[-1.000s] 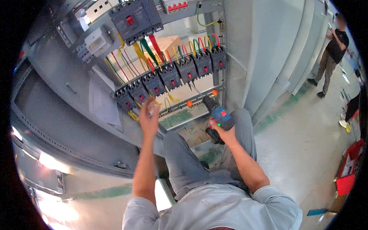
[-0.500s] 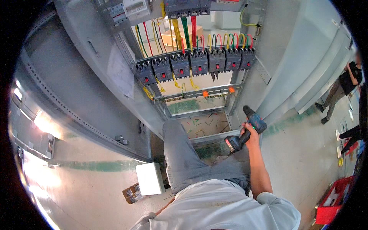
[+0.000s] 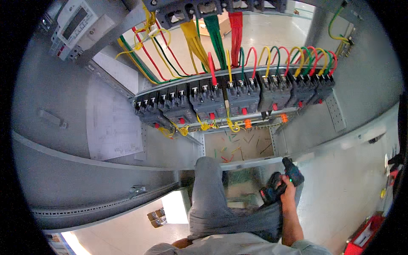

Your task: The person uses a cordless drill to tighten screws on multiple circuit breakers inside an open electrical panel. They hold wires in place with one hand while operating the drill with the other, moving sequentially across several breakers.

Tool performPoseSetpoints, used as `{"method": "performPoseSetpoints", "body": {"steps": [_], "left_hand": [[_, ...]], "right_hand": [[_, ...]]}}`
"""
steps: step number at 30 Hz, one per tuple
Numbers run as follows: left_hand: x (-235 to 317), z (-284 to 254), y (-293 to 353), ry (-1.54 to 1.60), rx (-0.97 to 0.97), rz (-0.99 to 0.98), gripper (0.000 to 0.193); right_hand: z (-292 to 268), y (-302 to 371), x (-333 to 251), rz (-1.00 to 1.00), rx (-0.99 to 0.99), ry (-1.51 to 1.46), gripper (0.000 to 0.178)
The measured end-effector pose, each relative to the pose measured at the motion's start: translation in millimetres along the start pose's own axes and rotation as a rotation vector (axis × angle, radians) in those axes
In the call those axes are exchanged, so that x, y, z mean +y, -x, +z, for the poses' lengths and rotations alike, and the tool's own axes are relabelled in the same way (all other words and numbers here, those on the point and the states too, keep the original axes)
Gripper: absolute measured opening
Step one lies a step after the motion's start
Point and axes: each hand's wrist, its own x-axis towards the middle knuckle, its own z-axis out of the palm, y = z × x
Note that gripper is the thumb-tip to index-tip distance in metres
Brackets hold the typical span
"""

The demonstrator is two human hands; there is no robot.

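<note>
My right hand [image 3: 288, 190] is wrapped round the grip of a dark cordless drill [image 3: 293, 171], held low beside my right thigh, its chuck pointing up toward the cabinet. A small green light glows on the drill. Of my left arm only a bit of skin shows at the lower edge; the hand itself is hidden. Ahead stands an open grey electrical cabinet with a row of dark circuit breakers [image 3: 238, 97] with red toggles. Red, green and yellow wires [image 3: 214, 40] run between a larger breaker [image 3: 182, 12] above and the row. Short yellow wires [image 3: 233, 124] hang coiled under it.
Orange insulators [image 3: 284, 118] sit on a rail below the breakers. Wire scraps litter the cabinet floor [image 3: 250, 146]. A paper sheet [image 3: 112, 123] and a meter [image 3: 76, 21] are at left. A white box [image 3: 175, 208] stands by my left leg; a red toolbox [image 3: 366, 233] lies far right.
My view has moved closer to the cabinet and tilted up, so the breakers look larger. The drill stays in my right hand, by my thigh. The person at far right has mostly left view.
</note>
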Motion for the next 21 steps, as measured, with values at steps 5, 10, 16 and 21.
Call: {"method": "performPoseSetpoints", "body": {"steps": [5,10,16,21], "left_hand": [[-10.8,-32.1,-3.4,-0.039,0.0,0.003,0.031],[-34.4,-86.1,-15.6,-0.114,-0.048,0.091,0.026],[-9.8,-116.8,-64.9,-0.078,0.076,0.528,0.02],[171.9,-58.4,92.8,0.118,0.028,1.158,0.028]], "right_hand": [[19.4,48.2,33.3,0.029,0.022,-0.1,0.035],[48.3,84.1,67.7,-0.048,0.018,-0.123,0.031],[76.9,142.1,18.3,-0.212,-0.239,0.008,0.029],[106.5,182.5,-40.4,-0.365,-0.421,0.071,0.028]]}}
